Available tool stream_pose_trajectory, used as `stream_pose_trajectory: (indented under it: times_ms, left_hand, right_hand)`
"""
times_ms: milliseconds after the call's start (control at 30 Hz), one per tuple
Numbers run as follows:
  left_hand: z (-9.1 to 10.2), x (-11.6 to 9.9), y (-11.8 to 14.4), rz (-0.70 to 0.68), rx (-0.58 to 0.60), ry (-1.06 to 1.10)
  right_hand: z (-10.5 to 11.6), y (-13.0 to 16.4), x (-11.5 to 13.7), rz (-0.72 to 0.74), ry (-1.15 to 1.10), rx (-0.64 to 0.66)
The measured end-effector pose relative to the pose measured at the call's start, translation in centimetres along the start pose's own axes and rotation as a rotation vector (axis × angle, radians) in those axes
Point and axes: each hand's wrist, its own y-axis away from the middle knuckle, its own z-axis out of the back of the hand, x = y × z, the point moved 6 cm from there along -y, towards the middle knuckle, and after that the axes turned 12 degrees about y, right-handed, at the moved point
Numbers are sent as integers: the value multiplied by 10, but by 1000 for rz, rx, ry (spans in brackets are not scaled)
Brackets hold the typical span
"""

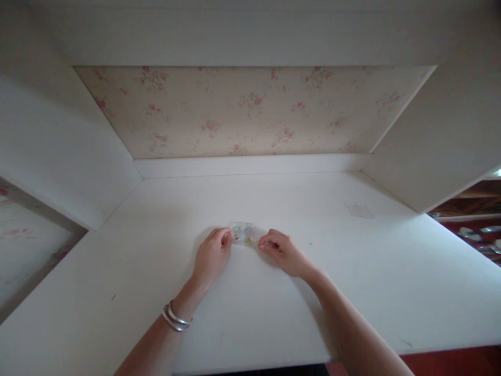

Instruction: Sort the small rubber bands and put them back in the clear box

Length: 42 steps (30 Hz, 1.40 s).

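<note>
A small clear plastic case [242, 227] lies on the white tabletop in front of me. Inside it are small coloured bits, greenish, dark, reddish and yellowish, each in its own spot and too small to name. My left hand [215, 251] is closed in a pinch at the case's left edge, thumb and forefinger touching it. At the right side, my right hand [282, 253] is also closed, its fingertips pressed together just beside the case's lower right corner. Whatever those right fingertips hold is too small to make out.
A thin clear plastic sheet or lid [359, 210] lies farther right on the white tabletop [250, 324]. White panels close in both sides, with flowered wallpaper [250, 112] behind. At the far right, shiny items [479, 232] show beyond the panel.
</note>
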Motion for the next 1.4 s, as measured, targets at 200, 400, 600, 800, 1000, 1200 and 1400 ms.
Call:
stream_pose_trajectory:
  times_ms: [200, 400, 600, 800, 1000, 1200, 1400]
  left_hand:
    - [-3, -4, 4, -8, 13, 56]
    - [-2, 2, 3, 49, 12, 60]
    - [-5, 5, 0, 109, 25, 60]
    - [-4, 5, 1, 108, 44, 33]
    - [-4, 1, 2, 113, 60, -8]
    - [-4, 4, 0, 141, 72, 1]
    - [-7, 10, -2, 184, 135, 9]
  right_hand:
    - [-10, -13, -4, -88, 6, -158]
    - [-20, -17, -3, -56, 12, -132]
    - [-14, -29, -16, -179, 61, -263]
    - [-21, -40, -12, -153, 129, -199]
    - [-17, -38, -10, -140, 58, -249]
    - [-7, -33, -25, -244, -35, -330]
    - [2, -27, -36, -223, -16, -299]
